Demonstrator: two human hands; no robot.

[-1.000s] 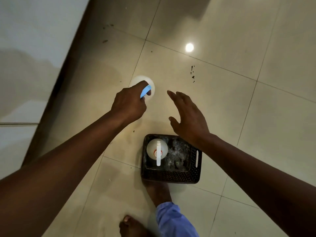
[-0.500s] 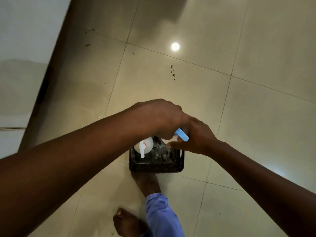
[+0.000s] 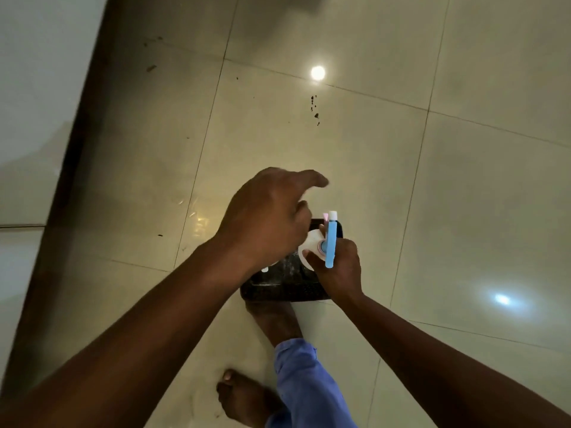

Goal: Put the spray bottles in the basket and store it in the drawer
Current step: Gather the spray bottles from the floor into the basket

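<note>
A black woven basket (image 3: 287,291) stands on the tiled floor in front of my feet. My right hand (image 3: 338,267) grips a white spray bottle with a blue trigger head (image 3: 330,239), held upright over the basket's right half. My left hand (image 3: 272,216) hovers above the basket's left half with its fingers loosely spread and nothing in them. It hides most of the other white spray bottle in the basket; only a small white bit (image 3: 265,268) shows under the wrist.
Glossy beige floor tiles (image 3: 309,143) spread all around, with dark specks ahead. A dark skirting strip (image 3: 83,143) and a pale wall or cabinet face run along the left. My bare feet (image 3: 247,400) and a blue trouser leg are just behind the basket.
The blue-headed bottle has passed from my left hand to my right hand over the basket. My left hand has let go and lifted with fingers apart.
</note>
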